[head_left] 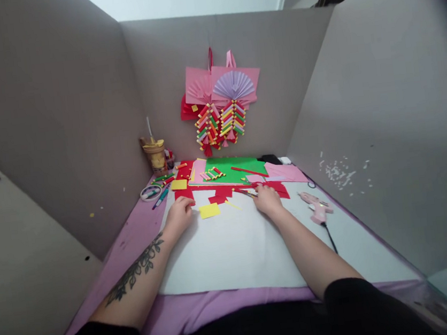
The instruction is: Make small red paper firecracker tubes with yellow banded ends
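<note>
The left hand (179, 212) is low over the white sheet (234, 257), palm down, its fingers loosely curved. The fingertips come beside a red paper (183, 194), and a yellow card (209, 211) lies just to their right, apart from the hand. Whether this grip pinches anything is too small to tell.

The right hand (267, 199) is palm down farther right, with its fingers over the near end of a thin, dark tool (244, 191) that points left and away. It looks like scissors, but I cannot tell whether the grip is closed on it. Red scraps (217, 196) and a thin yellow strip (232, 204) lie between the hands.

Beyond them, a green sheet (253, 162) carries a red strip (249, 171) and a cluster of small paper rolls (213, 174). A pink sheet (288, 172) overlaps the white one at the right. Nearer, a pink glue gun (317, 208) lies on its side, its black cord (330, 237) running toward the person.

At the left, a round holder (151, 192) is near blue pens (161, 196), with a brown pot (156, 158) behind. A purple cloth (207, 304) shows around the white sheet. Paper fans (234, 84) with hanging rolls (232, 119) decorate the back panel (278, 48).
</note>
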Available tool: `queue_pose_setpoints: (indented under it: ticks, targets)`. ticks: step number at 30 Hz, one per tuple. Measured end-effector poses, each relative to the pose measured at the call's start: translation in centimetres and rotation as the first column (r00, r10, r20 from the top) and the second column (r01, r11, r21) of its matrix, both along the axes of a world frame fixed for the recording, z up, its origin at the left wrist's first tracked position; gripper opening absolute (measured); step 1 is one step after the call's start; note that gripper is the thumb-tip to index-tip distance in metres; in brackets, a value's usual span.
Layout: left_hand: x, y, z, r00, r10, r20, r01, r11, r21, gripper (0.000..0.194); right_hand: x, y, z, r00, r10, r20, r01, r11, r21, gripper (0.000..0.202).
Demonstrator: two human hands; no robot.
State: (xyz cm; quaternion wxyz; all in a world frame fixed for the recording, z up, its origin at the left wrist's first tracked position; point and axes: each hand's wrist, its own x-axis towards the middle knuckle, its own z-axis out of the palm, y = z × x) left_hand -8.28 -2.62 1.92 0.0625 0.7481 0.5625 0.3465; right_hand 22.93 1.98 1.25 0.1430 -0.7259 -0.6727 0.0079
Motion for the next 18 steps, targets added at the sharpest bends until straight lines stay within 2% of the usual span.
queue_pose_setpoints:
  ticks: [3, 7, 9, 13, 15, 18]
  targets:
    - [0.3, -0.2, -0.2, 1.000, -0.030, 0.009, 0.030, 1.000, 0.000, 0.029, 0.6, 0.5, -0.4, 1.000, -0.007, 0.025, 0.008, 0.998, -0.066, 0.026]
    - [1.0, -1.0, 0.1, 0.993, -0.116, -0.017, 0.116, 0.993, 0.001, 0.031, 0.0, 0.2, 0.1, 0.999, 0.012, -0.030, -0.012, 1.000, 0.020, 0.022]
    - [1.4, -1.4, 0.4, 0.981, -0.182, -0.060, 0.182, 0.983, -0.018, 0.030, -0.9, -0.4, 0.5, 0.993, 0.084, -0.087, -0.078, 0.994, 0.076, 0.021]
    - [2.1, -2.0, 0.8, 0.926, -0.318, -0.204, 0.314, 0.948, -0.051, 0.030, -3.4, -1.8, 0.8, 0.937, 0.335, -0.105, -0.324, 0.940, 0.106, 0.018]
    - [2.3, -2.2, 0.7, 0.900, -0.330, -0.284, 0.328, 0.943, -0.057, 0.030, -4.5, -2.4, 0.6, 0.908, 0.413, -0.074, -0.406, 0.909, 0.097, 0.018]
    - [2.6, -2.2, 0.5, 0.874, -0.304, -0.378, 0.296, 0.952, -0.082, 0.030, -5.5, -3.0, 0.3, 0.887, 0.460, -0.031, -0.458, 0.887, 0.063, 0.019]
